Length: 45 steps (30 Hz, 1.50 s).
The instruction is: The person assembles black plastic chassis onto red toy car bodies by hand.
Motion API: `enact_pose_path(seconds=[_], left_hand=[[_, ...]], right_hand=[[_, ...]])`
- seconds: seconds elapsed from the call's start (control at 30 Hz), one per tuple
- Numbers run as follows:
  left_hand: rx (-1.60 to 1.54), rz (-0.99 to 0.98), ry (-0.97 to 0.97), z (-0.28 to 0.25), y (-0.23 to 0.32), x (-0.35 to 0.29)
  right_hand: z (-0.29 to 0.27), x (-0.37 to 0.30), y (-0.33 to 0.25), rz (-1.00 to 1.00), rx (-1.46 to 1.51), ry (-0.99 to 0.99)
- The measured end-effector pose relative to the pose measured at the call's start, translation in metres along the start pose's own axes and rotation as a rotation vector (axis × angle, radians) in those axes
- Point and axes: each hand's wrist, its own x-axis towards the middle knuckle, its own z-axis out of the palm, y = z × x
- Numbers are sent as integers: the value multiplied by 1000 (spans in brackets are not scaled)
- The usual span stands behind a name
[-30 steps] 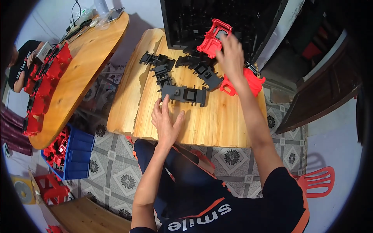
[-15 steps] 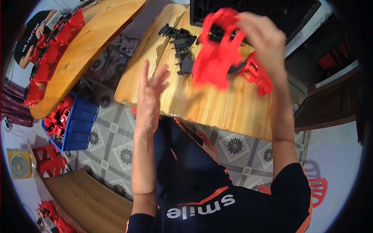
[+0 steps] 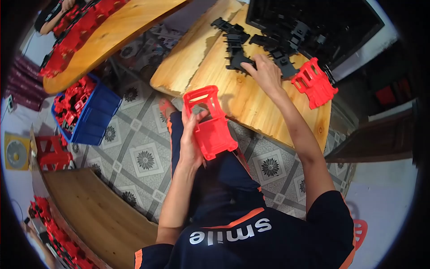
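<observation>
My left hand [image 3: 191, 139] is closed on the side of a red plastic housing [image 3: 214, 139], an open-framed piece with a rectangular window at its upper end. It is held above my lap, off the table's near edge. Over the table, my right hand [image 3: 265, 74] has its thumb and fingers around the edge of a black plastic part [image 3: 241, 61]; its fingertips are partly hidden. More black plastic parts [image 3: 282, 60] lie beside and beyond that hand. A second red plastic housing [image 3: 315, 84] rests on the table to its right.
The wooden table [image 3: 251, 107] has a black panel [image 3: 354, 27] at its far side. Left stand a blue crate [image 3: 96, 116] of red parts, a curved wooden table [image 3: 116, 33] with red pieces, and a wooden bench [image 3: 94, 206]. Another person's hand [image 3: 67, 5] shows at the upper left.
The red housing has passed from my right hand to my left, moving down and left over my lap. My right hand has come down to the black parts. The view has shifted.
</observation>
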Motion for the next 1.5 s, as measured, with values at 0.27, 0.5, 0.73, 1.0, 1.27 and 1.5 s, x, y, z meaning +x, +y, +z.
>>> enact_pose_path(seconds=[0.27, 0.5, 0.73, 1.0, 1.27, 1.5], left_hand=[[176, 123, 90, -20, 19, 1], [181, 112, 31, -6, 28, -15], [126, 151, 0, -3, 33, -20], [209, 186, -130, 9, 45, -17], [638, 612, 6, 5, 20, -7], [64, 655, 92, 42, 90, -19]], right_hand=[[-98, -68, -85, -426, 619, -37], [-96, -105, -138, -570, 601, -138], [-91, -103, -148, -672, 532, -108], [-71, -77, -139, -315, 739, 69], [-34, -58, -150, -31, 1158, -236], [-78, -72, -182, -168, 1284, -489]])
